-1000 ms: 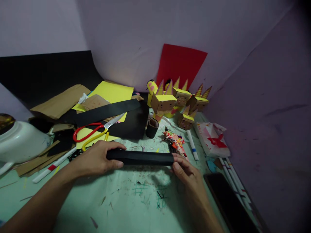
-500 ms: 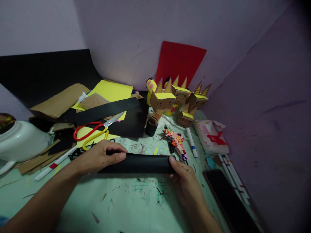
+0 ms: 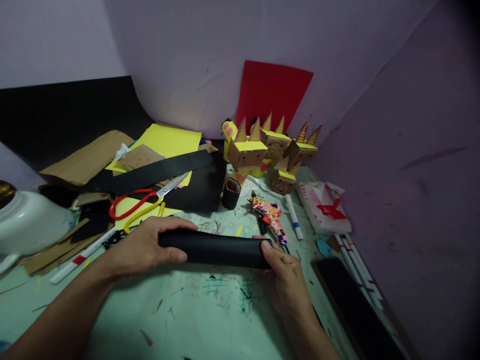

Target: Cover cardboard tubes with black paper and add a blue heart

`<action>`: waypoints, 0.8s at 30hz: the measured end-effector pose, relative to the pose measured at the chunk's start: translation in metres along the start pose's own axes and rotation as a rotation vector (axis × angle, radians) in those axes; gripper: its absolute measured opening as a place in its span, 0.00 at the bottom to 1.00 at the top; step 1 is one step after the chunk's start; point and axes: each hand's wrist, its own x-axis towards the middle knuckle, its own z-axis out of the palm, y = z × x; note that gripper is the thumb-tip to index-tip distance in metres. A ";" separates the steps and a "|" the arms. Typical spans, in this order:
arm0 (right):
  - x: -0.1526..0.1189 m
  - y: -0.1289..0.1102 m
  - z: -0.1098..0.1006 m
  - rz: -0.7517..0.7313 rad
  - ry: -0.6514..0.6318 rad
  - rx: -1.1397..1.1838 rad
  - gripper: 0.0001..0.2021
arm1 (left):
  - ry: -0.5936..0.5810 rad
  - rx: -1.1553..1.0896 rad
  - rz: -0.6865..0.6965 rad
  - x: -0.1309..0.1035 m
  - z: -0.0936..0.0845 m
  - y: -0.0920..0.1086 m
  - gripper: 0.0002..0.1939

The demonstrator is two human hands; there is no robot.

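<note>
A black paper roll (image 3: pixel 221 250) lies level between both hands above the pale green table (image 3: pixel 195 320). Thumb and fingers of my left hand (image 3: pixel 150 247) grip its left end. At the right end, my right hand (image 3: pixel 283 272) holds it with the thumb on top and the other fingers mostly hidden behind. Scissors (image 3: pixel 150 200) with red and yellow handles rest beyond my left hand. A short black tube (image 3: pixel 231 194) stands behind the roll, next to a patterned pink piece (image 3: pixel 270 217).
Cardboard figures with yellow horns (image 3: pixel 247 152) stand at the back by a red sheet (image 3: pixel 275 95). Yellow paper (image 3: pixel 172 142) and black strips lie left. A white teapot (image 3: pixel 30 220) is far left; a phone (image 3: pixel 352 305), markers (image 3: pixel 360 270) and a white packet (image 3: pixel 324 207) are right.
The black paper is now more rounded at its left end, and my left thumb has moved lower and left along it. The view has shifted slightly.
</note>
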 end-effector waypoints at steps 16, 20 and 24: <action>0.001 -0.008 -0.005 0.134 -0.097 0.188 0.14 | 0.035 -0.083 0.066 -0.002 -0.002 0.003 0.26; -0.001 -0.008 -0.004 0.012 -0.023 0.085 0.18 | 0.039 -0.162 0.096 -0.004 -0.006 -0.003 0.28; -0.001 -0.008 -0.003 0.009 -0.003 0.112 0.18 | 0.047 -0.266 0.076 -0.003 -0.007 -0.009 0.24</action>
